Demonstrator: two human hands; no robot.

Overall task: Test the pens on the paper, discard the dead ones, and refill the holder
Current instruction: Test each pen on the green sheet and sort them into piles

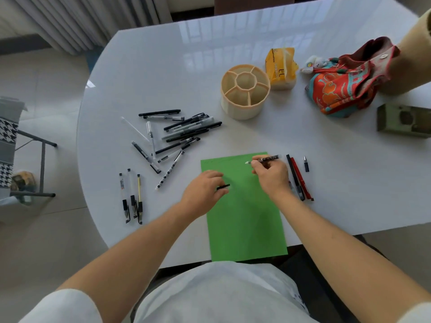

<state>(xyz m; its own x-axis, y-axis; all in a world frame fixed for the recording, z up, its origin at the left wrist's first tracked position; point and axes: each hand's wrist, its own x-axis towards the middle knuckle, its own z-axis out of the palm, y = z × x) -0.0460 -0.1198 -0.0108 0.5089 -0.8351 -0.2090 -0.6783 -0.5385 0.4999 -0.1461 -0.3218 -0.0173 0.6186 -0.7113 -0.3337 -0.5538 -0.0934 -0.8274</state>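
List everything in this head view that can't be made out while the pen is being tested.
- Marks on the green paper: too faint to tell if the pen in the right hand writes.
- Black cap: mostly hidden by the left hand.
- Pens right of the paper: lower ends covered by the right wrist.
- Pen holder: compartment bottoms hidden by its walls.
- Green box: cut by the right edge.

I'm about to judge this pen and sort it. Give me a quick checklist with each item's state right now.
1. Pen gripped in right hand, tip on the green paper: ok.
2. Cap off, held in left hand: ok.
3. Left hand steadies the paper: ok.
4. Fresh ink mark at the tip: cannot tell.
5. Holder empty, ready for refilling: ok.
6. Untested pile apart from the paper: ok.
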